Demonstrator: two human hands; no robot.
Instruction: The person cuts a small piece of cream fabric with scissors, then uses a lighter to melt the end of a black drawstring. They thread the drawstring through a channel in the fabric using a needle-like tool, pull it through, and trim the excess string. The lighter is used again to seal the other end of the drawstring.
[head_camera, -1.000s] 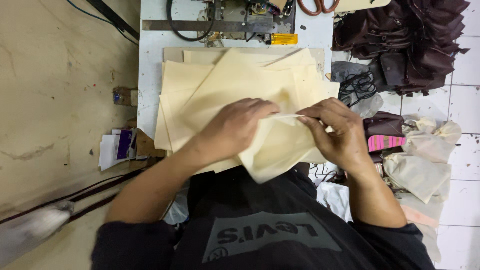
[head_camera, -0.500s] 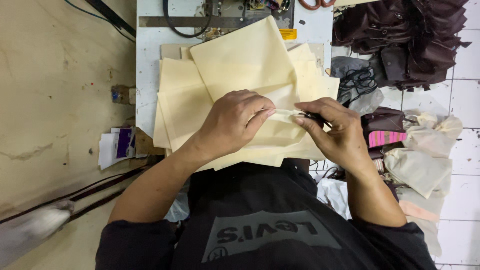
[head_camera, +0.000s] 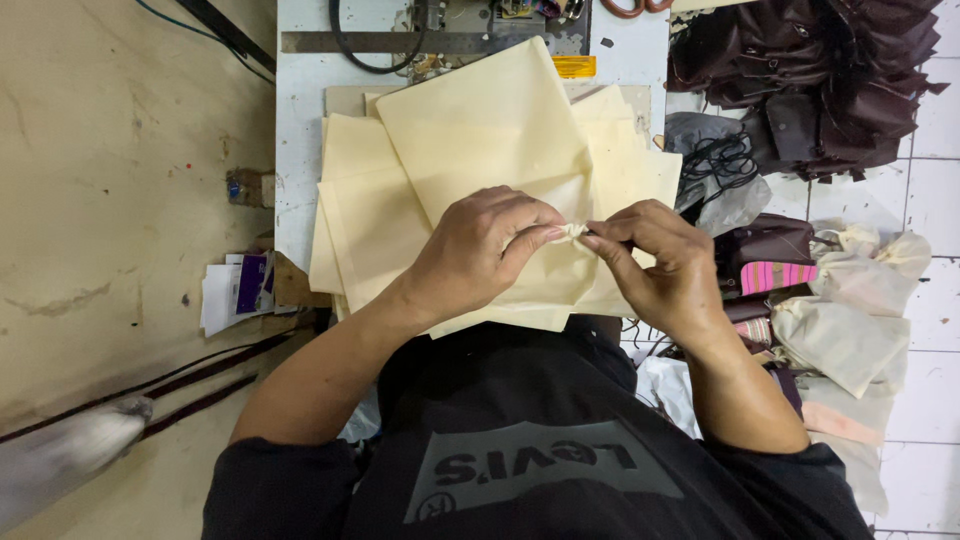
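Nearest the camera, the left hand (head_camera: 478, 255) and the right hand (head_camera: 655, 268) meet over the table's near edge, each with fingertips pinched narrow on the same small bunched corner (head_camera: 573, 232) of a cream fabric piece (head_camera: 490, 140). That piece lies on top of a fanned stack of like cream pieces (head_camera: 360, 230) on the white worktable (head_camera: 300, 110), spreading away toward twelve o'clock. The cloth looks thin, light and limp, so it should crumple readily and slide over the sheets beneath; an edge or corner seems the surest hold. At three o'clock lie pale cloth bags (head_camera: 850, 330). At nine o'clock, papers (head_camera: 235, 290) rest by the table. Farthest, toward one o'clock, sits a heap of dark brown bags (head_camera: 820, 80).
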